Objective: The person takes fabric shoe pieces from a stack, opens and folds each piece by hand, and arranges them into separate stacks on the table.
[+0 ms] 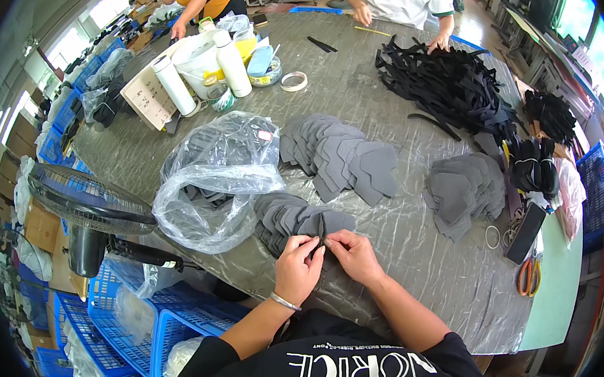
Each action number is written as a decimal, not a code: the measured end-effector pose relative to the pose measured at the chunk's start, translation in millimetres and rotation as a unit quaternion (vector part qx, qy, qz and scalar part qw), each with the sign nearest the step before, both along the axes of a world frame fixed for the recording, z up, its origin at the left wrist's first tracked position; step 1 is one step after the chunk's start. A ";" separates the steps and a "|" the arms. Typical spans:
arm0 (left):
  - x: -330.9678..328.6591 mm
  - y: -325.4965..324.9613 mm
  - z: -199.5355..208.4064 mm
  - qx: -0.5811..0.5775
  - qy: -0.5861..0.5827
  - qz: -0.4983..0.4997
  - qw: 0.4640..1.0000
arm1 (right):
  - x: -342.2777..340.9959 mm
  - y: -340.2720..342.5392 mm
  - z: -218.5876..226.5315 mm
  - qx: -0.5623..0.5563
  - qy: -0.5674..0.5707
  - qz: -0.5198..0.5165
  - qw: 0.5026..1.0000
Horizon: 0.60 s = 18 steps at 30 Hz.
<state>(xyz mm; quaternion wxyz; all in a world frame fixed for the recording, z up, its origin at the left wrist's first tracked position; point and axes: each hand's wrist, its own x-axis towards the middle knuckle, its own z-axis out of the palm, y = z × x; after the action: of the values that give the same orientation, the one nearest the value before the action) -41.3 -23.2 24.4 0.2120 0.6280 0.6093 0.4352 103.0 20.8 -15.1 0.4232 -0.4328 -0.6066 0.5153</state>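
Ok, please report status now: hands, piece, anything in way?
Left hand, right hand pinching grey piece. Pile just beyond. Plastic bag leftward, apart from hands.

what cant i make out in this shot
All in the head view:
Dark piece: full shape covered by the left hand and right hand.
Clear bag: number of pieces inside hidden by creased, shiny plastic.
Co-worker in orange: head cut off by the top edge.
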 end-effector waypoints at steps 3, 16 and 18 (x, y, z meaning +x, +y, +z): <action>-1.7 4.2 1.8 0.003 0.014 0.009 1.000 | -0.3 0.2 5.3 0.007 -0.020 0.008 1.000; -11.1 15.7 -1.4 0.030 0.116 -0.012 0.993 | -1.8 0.4 4.8 0.040 -0.023 -0.010 0.999; -8.3 16.0 1.2 0.032 0.113 -0.009 0.993 | -1.3 1.5 -1.4 0.091 -0.004 -0.018 0.996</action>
<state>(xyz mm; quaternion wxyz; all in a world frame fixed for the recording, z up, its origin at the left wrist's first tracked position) -49.6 -7.2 25.6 0.1257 0.6850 0.6094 0.3789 101.8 22.3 -16.5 0.4676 -0.4059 -0.6448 0.4482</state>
